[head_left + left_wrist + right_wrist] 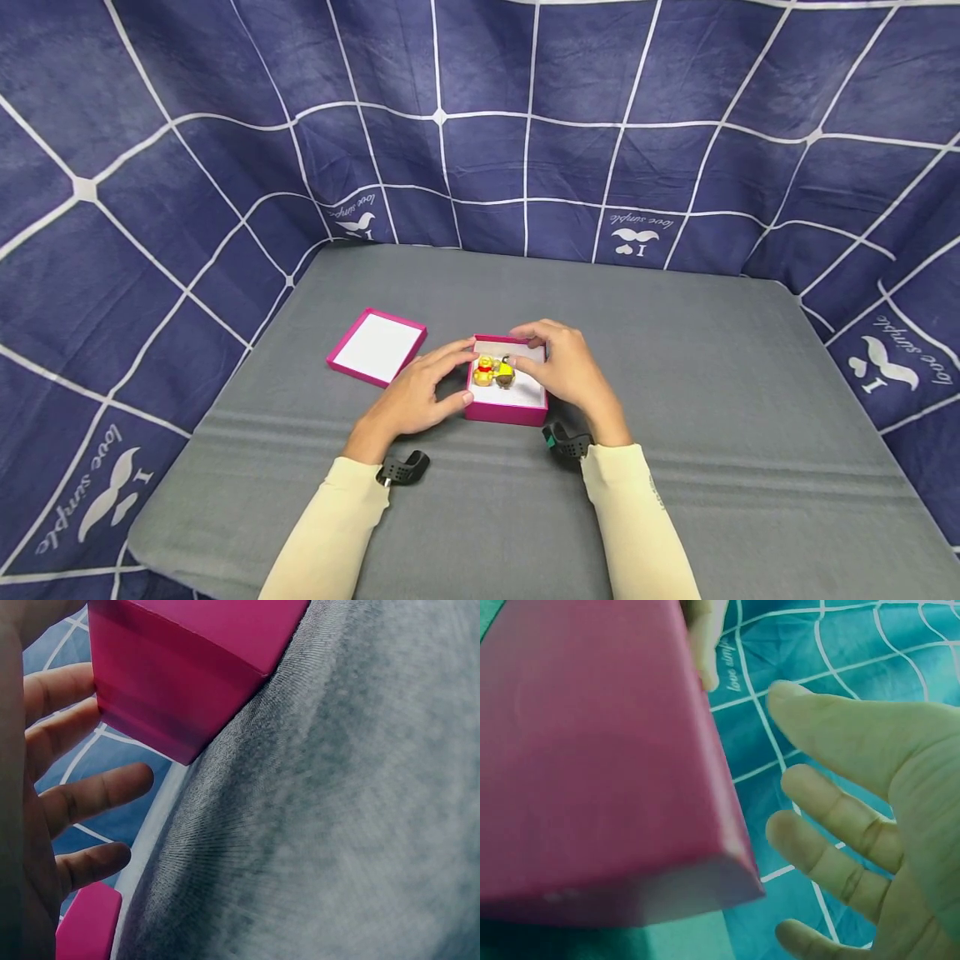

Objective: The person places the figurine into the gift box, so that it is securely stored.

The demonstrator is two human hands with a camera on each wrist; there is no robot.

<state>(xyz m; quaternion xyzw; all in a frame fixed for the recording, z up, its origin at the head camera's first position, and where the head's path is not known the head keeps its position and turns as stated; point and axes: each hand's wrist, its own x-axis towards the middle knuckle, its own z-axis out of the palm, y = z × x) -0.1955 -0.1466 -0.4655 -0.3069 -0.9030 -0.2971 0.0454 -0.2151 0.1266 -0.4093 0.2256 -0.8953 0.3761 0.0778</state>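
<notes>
Left hand [416,392] spread at left edge of box [506,414], your wide, seemingly empty right hand [566,362] could jostle figurines [483,372] if lowered.

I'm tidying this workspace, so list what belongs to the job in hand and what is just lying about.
In the job: pink box; yellow figure in red; yellow-and-brown figure; pink-edged lid, probably the box's.

Just around: black wrist straps; gray-covered table; blue curtain.
</notes>
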